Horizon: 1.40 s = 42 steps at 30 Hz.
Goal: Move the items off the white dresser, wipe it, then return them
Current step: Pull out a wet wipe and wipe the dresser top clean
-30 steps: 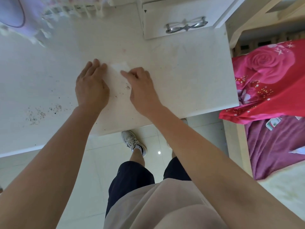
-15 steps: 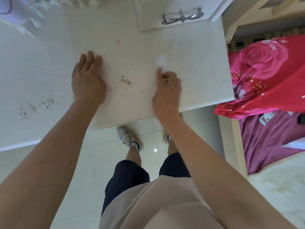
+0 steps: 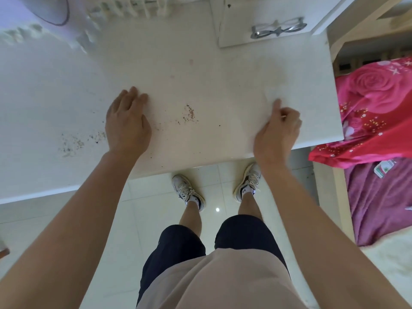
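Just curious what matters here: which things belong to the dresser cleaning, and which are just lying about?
Part of the job: white dresser top, crumbs, left hand flat on it, right hand near its right edge.
Just lying about: rose blanket, purple sheet.

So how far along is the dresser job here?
Clearing looks done: the dresser top near the hands is bare. Wiping seems under way: left hand rests flat, right hand has fingers curled, cloth not visible. To do: centre crumbs and left crumbs, then returning items.
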{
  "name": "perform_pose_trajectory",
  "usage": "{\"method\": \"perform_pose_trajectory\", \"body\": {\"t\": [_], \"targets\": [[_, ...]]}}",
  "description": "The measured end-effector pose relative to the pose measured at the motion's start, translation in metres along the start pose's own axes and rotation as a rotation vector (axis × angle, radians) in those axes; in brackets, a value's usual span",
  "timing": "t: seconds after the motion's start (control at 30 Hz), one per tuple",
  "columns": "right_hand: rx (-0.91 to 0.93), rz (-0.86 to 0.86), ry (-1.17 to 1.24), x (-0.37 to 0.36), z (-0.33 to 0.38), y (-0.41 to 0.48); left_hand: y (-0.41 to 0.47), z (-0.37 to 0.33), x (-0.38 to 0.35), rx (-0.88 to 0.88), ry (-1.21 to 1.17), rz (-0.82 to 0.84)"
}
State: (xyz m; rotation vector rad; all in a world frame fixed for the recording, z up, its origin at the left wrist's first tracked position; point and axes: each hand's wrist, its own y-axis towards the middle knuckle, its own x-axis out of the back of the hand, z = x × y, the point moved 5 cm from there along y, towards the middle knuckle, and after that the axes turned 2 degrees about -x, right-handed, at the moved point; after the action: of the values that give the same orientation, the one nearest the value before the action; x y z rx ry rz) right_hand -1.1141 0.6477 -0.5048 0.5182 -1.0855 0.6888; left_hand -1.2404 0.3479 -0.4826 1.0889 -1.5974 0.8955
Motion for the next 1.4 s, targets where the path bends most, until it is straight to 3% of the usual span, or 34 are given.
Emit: {"method": "perform_pose_trajectory", "body": {"t": [0.2, 0.33, 0.47, 0.57, 0.67, 0.73, 0.83, 0.9, 0.97, 1.07, 1.17, 1.3, 1.4], "targets": [[0.353, 0.173, -0.01, -0.056, 0.158, -0.071, 0.005, 0.02, 0.018, -0.006, -0.036, -0.014], [0.554, 0.352, 0.285, -0.066, 0.215, -0.084, 0.009, 0.049, 0.033, -0.016, -0.027, -0.037], [0.384, 0.123, 0.423, -0.046, 0.19, -0.022, 0.022, 0.085, 0.048, 0.04, -0.032, -0.063], [0.141, 0.019, 0.218, -0.04, 0.151, 0.029, 0.029, 0.115, 0.049, 0.145, -0.038, -0.01], [-0.08, 0.086, 0.002, -0.054, 0.15, 0.035, 0.032, 0.134, 0.046, 0.19, -0.044, 0.031], [0.041, 0.162, -0.014, -0.069, 0.191, 0.011, 0.032, 0.137, 0.046, 0.188, -0.014, 0.037], [0.471, 0.401, 0.017, -0.092, 0.266, -0.04, 0.032, 0.135, 0.046, 0.19, 0.016, 0.046], [0.58, 0.522, 0.108, -0.094, 0.284, -0.047, 0.032, 0.134, 0.047, 0.188, 0.017, 0.049], [0.489, 0.398, 0.183, -0.081, 0.278, -0.017, 0.031, 0.135, 0.046, 0.191, 0.004, 0.047], [0.212, 0.099, 0.076, -0.062, 0.242, 0.056, 0.03, 0.138, 0.044, 0.193, -0.004, 0.043], [-0.008, 0.075, -0.055, -0.07, 0.233, 0.106, 0.03, 0.14, 0.043, 0.167, 0.005, 0.044], [0.0, 0.136, -0.122, -0.108, 0.279, 0.105, 0.03, 0.144, 0.043, 0.173, 0.001, 0.06], [0.248, 0.151, -0.106, -0.114, 0.306, 0.075, 0.032, 0.145, 0.045, 0.164, -0.006, 0.046]]}}
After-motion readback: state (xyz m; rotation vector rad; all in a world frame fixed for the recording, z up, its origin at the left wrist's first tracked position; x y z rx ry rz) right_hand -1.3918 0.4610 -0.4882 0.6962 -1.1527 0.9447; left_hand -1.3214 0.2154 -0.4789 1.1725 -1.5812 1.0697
